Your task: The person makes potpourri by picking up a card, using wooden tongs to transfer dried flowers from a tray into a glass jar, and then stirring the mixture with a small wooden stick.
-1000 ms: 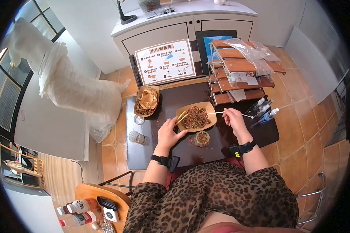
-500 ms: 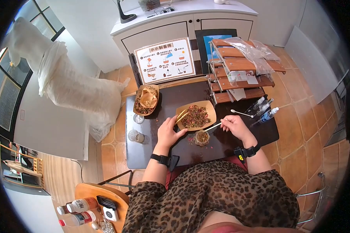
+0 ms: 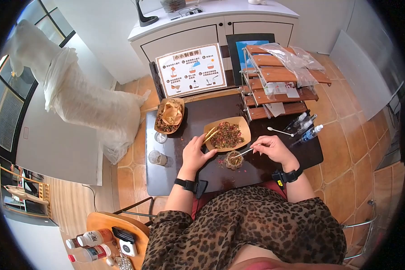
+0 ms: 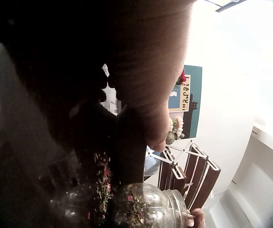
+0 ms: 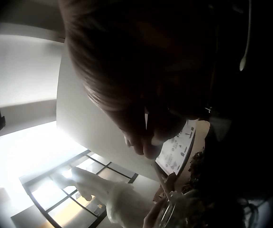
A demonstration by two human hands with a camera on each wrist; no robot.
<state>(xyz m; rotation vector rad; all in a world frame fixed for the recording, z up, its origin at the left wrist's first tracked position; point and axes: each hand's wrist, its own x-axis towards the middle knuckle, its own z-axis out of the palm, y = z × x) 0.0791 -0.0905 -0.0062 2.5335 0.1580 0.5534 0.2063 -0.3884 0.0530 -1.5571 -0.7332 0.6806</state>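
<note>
My right hand [image 3: 271,148] pinches a slim white stick [image 3: 246,152] between thumb and fingertips. The stick's far end dips into a small glass jar [image 4: 150,204] of dried petals and herbs; in the right wrist view this stick [image 5: 160,179] meets the jar's mouth. My left hand [image 3: 194,156] rests at the near left corner of a kraft paper tray [image 3: 241,123], fingers and thumb spread along its edge. That tray holds a heap of dried flowers and herbs [image 3: 229,136]. Yellowish tongs [image 3: 210,134] lean over the tray's left side, beside my left fingers.
A second paper tray [image 3: 168,117] with dried material and crumpled paper stands back left. Near it are a small glass dish [image 3: 160,137] and an empty glass jar [image 3: 157,158]. At right lie another white stick [image 3: 281,132] and several bottles [image 3: 308,131], before a wooden folding rack [image 3: 279,76].
My right hand has brought the stick from the tray of dried flowers toward me, and its tip is now in the glass jar. The left hand has stayed in place.
</note>
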